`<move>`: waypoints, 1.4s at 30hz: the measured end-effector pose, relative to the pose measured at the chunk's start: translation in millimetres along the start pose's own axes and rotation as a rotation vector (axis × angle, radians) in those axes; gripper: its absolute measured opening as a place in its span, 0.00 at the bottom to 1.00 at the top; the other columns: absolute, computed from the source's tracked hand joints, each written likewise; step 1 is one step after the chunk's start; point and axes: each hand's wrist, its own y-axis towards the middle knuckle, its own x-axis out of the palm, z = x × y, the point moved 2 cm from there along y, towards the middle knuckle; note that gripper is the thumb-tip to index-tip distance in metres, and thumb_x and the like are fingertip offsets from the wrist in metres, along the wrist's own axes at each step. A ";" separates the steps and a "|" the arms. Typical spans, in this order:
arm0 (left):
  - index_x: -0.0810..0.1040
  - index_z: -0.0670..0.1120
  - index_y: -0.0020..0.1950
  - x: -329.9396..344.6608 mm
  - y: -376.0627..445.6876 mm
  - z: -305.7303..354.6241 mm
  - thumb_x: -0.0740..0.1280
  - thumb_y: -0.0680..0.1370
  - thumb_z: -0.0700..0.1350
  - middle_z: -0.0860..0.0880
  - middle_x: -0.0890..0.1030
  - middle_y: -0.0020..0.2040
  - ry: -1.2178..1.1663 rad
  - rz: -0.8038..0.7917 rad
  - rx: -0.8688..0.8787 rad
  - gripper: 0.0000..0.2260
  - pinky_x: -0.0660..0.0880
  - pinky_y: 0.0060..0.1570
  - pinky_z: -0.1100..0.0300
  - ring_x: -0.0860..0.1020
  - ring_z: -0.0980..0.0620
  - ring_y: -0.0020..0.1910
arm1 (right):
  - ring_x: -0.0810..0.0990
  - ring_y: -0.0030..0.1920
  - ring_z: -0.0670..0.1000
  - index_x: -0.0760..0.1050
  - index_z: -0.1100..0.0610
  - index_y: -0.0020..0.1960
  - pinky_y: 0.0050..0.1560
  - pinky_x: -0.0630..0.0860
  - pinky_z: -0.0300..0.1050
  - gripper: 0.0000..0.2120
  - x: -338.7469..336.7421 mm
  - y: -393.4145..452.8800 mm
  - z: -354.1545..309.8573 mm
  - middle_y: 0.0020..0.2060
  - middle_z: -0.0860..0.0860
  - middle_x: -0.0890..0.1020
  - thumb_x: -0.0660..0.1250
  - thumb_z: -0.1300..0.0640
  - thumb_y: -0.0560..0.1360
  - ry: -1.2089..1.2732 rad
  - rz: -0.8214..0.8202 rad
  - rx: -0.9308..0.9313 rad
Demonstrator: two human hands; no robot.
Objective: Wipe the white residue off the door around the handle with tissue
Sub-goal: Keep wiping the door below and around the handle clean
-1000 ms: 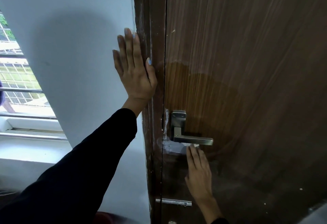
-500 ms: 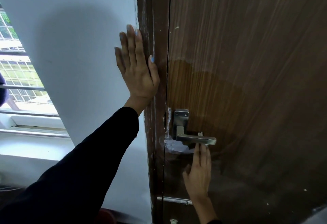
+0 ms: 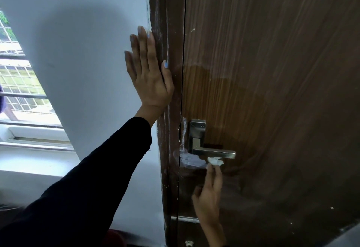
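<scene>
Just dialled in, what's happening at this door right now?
A person is cleaning a brown wooden door around its metal lever handle. The right hand presses a small wad of white tissue against the door just under the lever. A pale patch of white residue sits to the left of the tissue, with more streaks beside the handle plate, so the wiping is not finished. The left hand is flat on the wall and door frame, empty.

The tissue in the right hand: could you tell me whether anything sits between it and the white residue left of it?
Nothing visible does. The tissue, held by the right hand against the door, sits just under the handle lever; the white residue begins right beside it, with bare door between.
</scene>
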 end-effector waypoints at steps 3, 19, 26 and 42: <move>0.62 0.37 0.73 -0.7 0.0 0.5 0.54 0.79 0.46 0.35 0.65 0.73 -0.004 -0.009 0.003 0.24 0.52 0.73 0.43 0.60 0.37 0.74 | 0.72 0.63 0.62 0.57 0.59 0.72 0.60 0.72 0.54 0.47 3.8 -2.2 2.4 0.69 0.64 0.64 0.75 0.70 0.60 -0.018 -0.012 -0.074; 0.62 0.37 0.73 1.4 -0.4 -1.3 0.54 0.79 0.46 0.34 0.65 0.73 0.004 -0.004 0.009 0.24 0.51 0.74 0.44 0.59 0.38 0.74 | 0.59 0.70 0.63 0.61 0.65 0.70 0.65 0.63 0.61 0.43 -25.9 33.5 13.6 0.70 0.65 0.61 0.77 0.65 0.60 -0.171 0.129 -0.023; 0.60 0.39 0.74 3.1 -1.4 -2.9 0.53 0.80 0.47 0.36 0.64 0.73 0.005 0.003 0.007 0.24 0.50 0.74 0.45 0.58 0.39 0.74 | 0.62 0.70 0.60 0.53 0.55 0.72 0.65 0.66 0.62 0.47 -33.9 17.2 12.8 0.71 0.60 0.63 0.76 0.65 0.62 -0.245 -0.021 -0.140; 0.56 0.42 0.75 0.9 -5.2 -4.9 0.51 0.80 0.48 0.39 0.62 0.75 0.011 -0.072 0.004 0.24 0.46 0.75 0.48 0.55 0.42 0.76 | 0.61 0.70 0.59 0.60 0.64 0.72 0.65 0.69 0.54 0.34 -60.0 64.0 -176.9 0.71 0.60 0.63 0.68 0.71 0.68 0.040 0.245 -0.316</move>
